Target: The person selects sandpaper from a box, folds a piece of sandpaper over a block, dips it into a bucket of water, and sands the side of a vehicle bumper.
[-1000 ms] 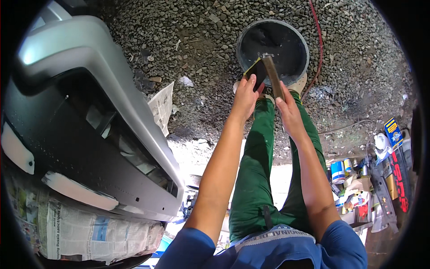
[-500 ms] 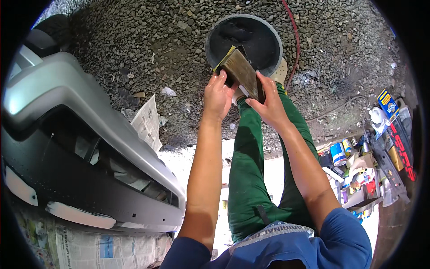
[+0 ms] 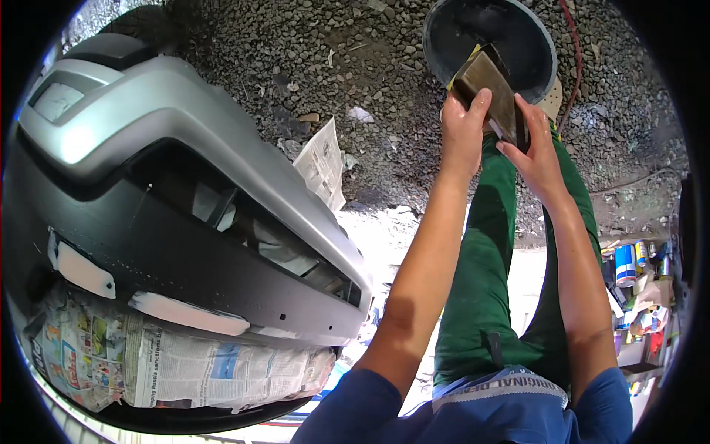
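Since half a second ago, the left thumb has been brought over onto the face of the flat brown rectangular block (image 3: 487, 90), and the view has been swung leftward. The block is held tilted, its far end over the near rim of the round black tub with a grey rim (image 3: 553, 63). By the left hand (image 3: 463, 137) its left edge is gripped, thumb on top, fingers mostly hidden; by the right hand (image 3: 540, 148) its right edge is held, that grip being nearly closed. A thin dark sheet with a yellow edge (image 3: 473, 51) is seen projecting from behind it. Between the tub and the silver-and-black car bumper (image 3: 214, 251), a stretch of grey gravel (image 3: 384, 89) is left. The tub's interior is dark; its contents cannot be made out. The bumper is backed by printed newspaper sheets (image 3: 192, 370), and a blue-and-white cylindrical can (image 3: 626, 265) is seen among clutter at right.
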